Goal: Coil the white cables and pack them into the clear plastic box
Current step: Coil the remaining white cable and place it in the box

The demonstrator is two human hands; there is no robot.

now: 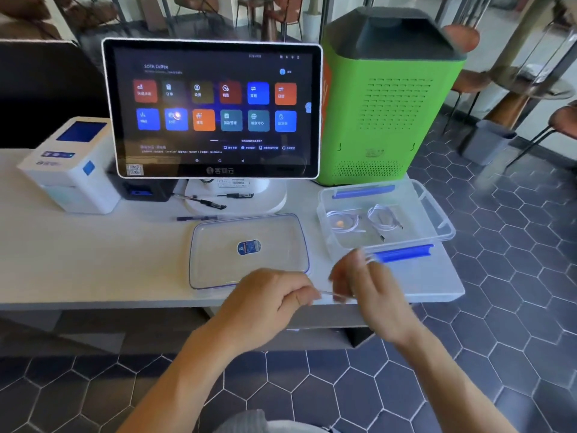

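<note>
White printer [70, 165] sat far left on the surface [93, 260], blue panel on top. Next to it, touchscreen [215, 109] on a white stand, app tiles lit. Two pens [203, 202] lay on the stand base, a third pen [196, 218] just in front on the surface. Clear lid [248, 250] lay flat in front of the screen, blue sticker in its middle, near edge partly hidden by my left hand [270, 295]. Left grip was closed into a loose fist, thumb and fingers pinched on a thin white cable [331, 294]. That cable ran as a short taut stretch to my right hand [367, 287], just beside the left, both held over the front edge of the surface. Right hand was motion-blurred; fingers looked curled with what seemed to be cable looped around them, but I couldn't tell exactly how tight the grip was. Beyond the right hand, clear plastic box [437, 210] sat open at the right end of the surface, blue clips on the near and far long sides. Inside: two coiled white cables already on the bottom, left coil [343, 223] and right coil [382, 218], side by side, close together, can't tell if touching. Green machine [387, 98] with a dark top and vent holes stood behind the box, right of the screen. Dark hex-tiled floor [499, 307] to the right and below.
</note>
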